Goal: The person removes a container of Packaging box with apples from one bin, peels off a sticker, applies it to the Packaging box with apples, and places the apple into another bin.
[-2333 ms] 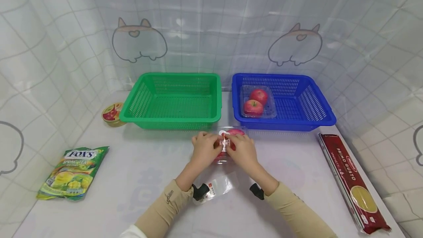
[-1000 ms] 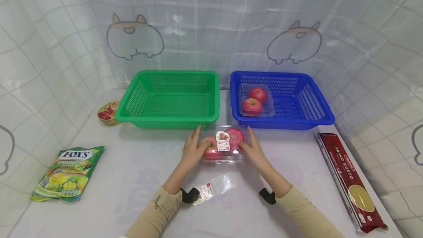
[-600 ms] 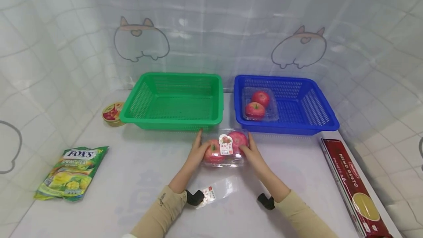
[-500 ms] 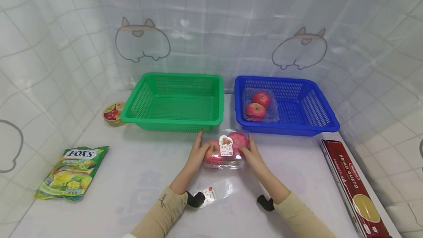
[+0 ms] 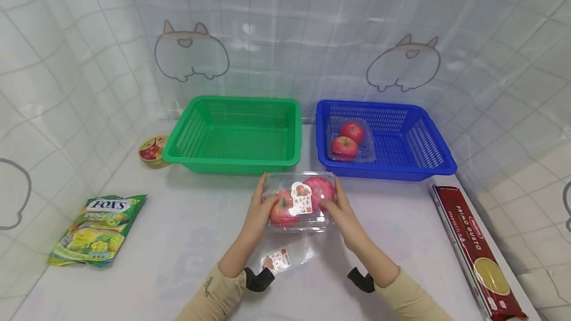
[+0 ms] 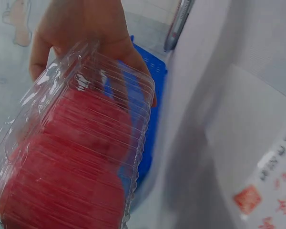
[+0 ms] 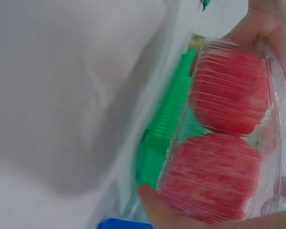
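A clear plastic clamshell box [image 5: 308,225] holds two red apples [image 5: 320,190] under its lid, with a printed sticker [image 5: 302,199] on top. My left hand [image 5: 255,218] grips the box's left end and my right hand [image 5: 350,218] grips the right end, thumbs over the lid. Both wrist views show the box raised over the table. In the left wrist view the right hand [image 6: 86,26] wraps the far end; in the right wrist view the left hand [image 7: 271,28] does. Below the box lies a clear sheet with stickers [image 5: 275,261].
Behind the box stand a green basket [image 5: 232,168] and a blue basket [image 5: 379,168]; another box of two apples [image 5: 345,147] sits in the blue one. A round tin [image 5: 153,152] and a FOX'S bag [image 5: 98,229] lie left, a spaghetti pack [image 5: 477,251] right.
Earlier my fingers were together on the sticker atop the box. They have since parted to its two ends, and the box has come up off the table, slightly nearer me.
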A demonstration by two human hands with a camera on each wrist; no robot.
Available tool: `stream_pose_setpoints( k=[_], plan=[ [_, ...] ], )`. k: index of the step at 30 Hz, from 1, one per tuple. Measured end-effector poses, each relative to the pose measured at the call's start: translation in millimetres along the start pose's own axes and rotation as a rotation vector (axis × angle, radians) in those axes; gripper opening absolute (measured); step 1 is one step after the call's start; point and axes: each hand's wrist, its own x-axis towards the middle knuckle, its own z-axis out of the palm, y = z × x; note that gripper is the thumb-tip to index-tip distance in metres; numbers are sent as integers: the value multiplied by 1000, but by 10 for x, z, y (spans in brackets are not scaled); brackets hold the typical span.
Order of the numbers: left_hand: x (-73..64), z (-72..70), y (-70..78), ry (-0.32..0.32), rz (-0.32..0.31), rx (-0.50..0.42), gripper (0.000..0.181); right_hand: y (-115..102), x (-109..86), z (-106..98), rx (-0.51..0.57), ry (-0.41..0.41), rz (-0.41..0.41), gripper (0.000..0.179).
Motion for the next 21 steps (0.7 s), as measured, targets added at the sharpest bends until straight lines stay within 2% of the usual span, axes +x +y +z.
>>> stream_pose_setpoints(
  k=[5,10,18,21],
  plan=[
    [-32,-12,118,4,4,-10,71,-117,2,-23,-6,-4,15,77],
    [-33,-73,191,-31,-8,-18,70,-181,52,-85,-24,-12,-7,73],
    [-12,-217,260,-160,-106,-314,71,-316,137,-278,36,-1,-75,78],
    [-18,-229,258,-206,-132,-392,68,-373,192,-324,93,8,-91,79]
  ],
)
